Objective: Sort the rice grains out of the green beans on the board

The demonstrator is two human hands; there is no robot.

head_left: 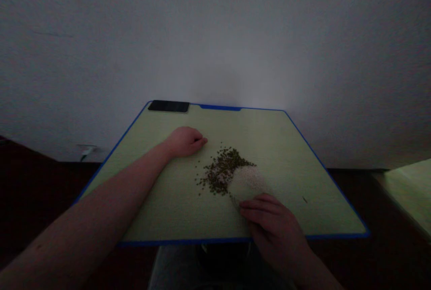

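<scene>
On a pale green desk [161, 209] with a blue rim lie a heap of small green beans [222, 171] and, touching it on the right, a heap of white grains [247, 182]. My left hand [185, 141] rests on the desk left of the beans, fingers curled into a loose fist, with nothing visible in it. My right hand [272, 225] lies at the near edge of the white heap, fingers together and bent, their tips touching the grains.
A black phone [168, 106] lies at the desk's far left corner. One stray bean [305, 199] sits to the right. A white wall stands behind. Another green desk's corner [407, 186] shows at the right. The floor around is dark.
</scene>
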